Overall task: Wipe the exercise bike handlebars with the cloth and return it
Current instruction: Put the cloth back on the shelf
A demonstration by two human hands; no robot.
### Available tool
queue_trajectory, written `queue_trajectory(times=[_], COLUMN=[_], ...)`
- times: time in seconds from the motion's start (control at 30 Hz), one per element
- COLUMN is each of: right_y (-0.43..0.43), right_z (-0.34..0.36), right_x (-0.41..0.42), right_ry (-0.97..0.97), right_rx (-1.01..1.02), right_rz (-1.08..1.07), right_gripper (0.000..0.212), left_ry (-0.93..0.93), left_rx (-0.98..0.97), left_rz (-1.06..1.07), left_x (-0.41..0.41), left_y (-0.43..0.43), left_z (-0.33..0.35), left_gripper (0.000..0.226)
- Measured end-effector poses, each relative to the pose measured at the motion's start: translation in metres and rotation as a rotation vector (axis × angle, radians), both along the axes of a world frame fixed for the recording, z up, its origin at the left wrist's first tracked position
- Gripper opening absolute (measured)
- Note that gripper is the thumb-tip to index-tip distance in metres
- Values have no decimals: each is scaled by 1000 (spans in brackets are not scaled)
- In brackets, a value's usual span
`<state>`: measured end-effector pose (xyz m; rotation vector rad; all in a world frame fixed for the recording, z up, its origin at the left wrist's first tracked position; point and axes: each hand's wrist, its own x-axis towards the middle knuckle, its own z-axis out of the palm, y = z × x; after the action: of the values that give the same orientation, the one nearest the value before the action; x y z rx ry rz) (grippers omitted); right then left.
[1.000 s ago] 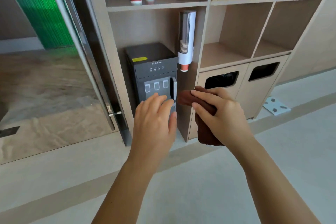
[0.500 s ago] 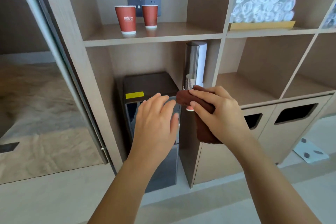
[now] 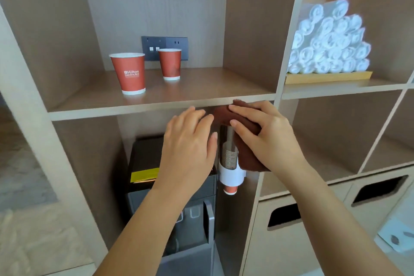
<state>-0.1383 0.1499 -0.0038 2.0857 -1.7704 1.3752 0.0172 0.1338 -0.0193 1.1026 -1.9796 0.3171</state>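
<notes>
Wooden shelving (image 3: 156,102) fills the frame; at centre the right hand (image 3: 266,139) clutches the brown cloth (image 3: 226,114), the left hand (image 3: 190,143) relaxed, empty. Lay it flat, clear of the cups (image 3: 131,73).

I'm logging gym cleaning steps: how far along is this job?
No exercise bike is in view, so whether the wiping is done can't be confirmed. In hand: the right hand grips the brown cloth at the shelf edge; the left hand is empty. Left: putting the cloth back.
</notes>
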Motion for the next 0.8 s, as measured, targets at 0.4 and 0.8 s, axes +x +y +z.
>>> queue_trajectory(times=[0.4,0.8], right_y=[-118,-214], right_z=[60,76], right_x=[0,3], right_ry=[140,311], right_rx=[-133,241], right_rz=[-122,-59], right_gripper=[34,44], left_ry=[24,-46], left_rx=[-114,-112], left_rz=[-2,119], left_x=[5,-4], left_y=[-120,-159], left_z=[38,39], left_gripper=[34,40])
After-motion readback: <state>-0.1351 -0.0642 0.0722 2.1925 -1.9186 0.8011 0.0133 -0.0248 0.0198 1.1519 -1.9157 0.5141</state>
